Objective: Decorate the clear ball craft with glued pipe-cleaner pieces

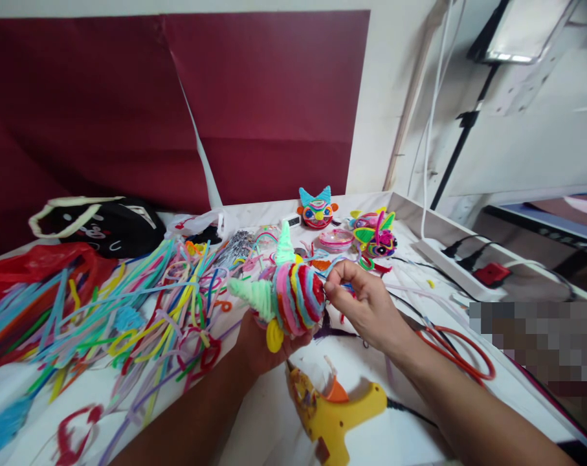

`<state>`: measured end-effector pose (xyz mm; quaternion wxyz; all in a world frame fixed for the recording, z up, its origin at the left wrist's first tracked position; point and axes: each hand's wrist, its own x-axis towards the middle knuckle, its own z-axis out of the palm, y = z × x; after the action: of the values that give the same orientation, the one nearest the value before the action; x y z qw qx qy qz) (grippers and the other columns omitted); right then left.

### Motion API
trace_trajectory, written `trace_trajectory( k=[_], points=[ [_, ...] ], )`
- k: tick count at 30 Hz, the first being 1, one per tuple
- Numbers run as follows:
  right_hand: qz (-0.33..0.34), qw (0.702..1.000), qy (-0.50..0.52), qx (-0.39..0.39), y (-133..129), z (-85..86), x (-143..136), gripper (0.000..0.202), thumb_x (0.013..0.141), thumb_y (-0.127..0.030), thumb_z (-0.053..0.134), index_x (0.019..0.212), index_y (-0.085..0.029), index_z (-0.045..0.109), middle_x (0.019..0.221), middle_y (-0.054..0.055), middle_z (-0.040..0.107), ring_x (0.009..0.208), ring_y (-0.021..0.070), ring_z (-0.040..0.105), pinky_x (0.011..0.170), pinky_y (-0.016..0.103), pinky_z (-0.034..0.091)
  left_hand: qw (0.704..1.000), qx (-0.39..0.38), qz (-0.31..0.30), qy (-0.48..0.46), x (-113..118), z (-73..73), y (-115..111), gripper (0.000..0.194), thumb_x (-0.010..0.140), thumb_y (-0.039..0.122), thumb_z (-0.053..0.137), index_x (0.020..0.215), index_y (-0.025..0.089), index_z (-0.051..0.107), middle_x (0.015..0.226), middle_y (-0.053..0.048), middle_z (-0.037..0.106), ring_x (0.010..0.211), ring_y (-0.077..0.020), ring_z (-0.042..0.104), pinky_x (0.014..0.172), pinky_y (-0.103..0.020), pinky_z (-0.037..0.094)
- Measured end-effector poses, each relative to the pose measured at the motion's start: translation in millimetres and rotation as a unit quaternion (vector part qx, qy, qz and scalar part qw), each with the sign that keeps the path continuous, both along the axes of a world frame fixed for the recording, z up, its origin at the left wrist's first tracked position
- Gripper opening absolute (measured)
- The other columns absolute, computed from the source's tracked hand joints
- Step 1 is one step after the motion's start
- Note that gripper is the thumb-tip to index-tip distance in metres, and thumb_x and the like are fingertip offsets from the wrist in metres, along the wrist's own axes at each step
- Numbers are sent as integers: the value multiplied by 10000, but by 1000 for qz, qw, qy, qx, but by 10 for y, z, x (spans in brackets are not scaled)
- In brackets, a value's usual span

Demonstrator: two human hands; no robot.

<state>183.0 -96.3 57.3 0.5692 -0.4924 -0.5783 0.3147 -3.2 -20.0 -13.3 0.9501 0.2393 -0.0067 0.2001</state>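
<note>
My left hand (264,346) holds a striped pipe-cleaner animal head (298,298) from underneath. The head has bands of red, pink, blue and yellow, two pale green pointed ears (284,244) and a yellow oval piece (274,335) on its side. At the head's red right end, my right hand (354,294) has thumb and forefinger pinched together; whatever they hold is too small to make out. A dark purple tassel (328,327) shows just below that end. On the table under my hands lies a yellow glue gun (342,417) with an orange trigger.
Loose pipe cleaners (162,323) cover the left side. A finished blue-eared head (316,210) and a colourful pipe-cleaner piece (378,236) stand at the back. A black bag (99,226) is back left. A power strip (458,268) and orange cable (468,353) lie right.
</note>
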Motion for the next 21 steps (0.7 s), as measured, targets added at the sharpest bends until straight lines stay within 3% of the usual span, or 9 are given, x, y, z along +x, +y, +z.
trace_trajectory(
  k=[12,21],
  points=[
    [0,1000,20,16,-1,3,17,251,899,-403,595,759,-205,530,691,-30,488,658,119,442,587,247,348,1000,-11,-25,-8,-6,64,-5,416,879,350,589,1228,140,670,1176,-129,703,951,-185,691,876,-270,563],
    [20,998,50,42,6,-1,75,177,925,-315,546,791,-201,565,745,-38,525,713,109,470,662,237,370,999,21,-22,-18,8,77,-18,419,883,352,563,1215,120,673,1194,-145,698,943,-180,690,878,-257,545]
  ],
)
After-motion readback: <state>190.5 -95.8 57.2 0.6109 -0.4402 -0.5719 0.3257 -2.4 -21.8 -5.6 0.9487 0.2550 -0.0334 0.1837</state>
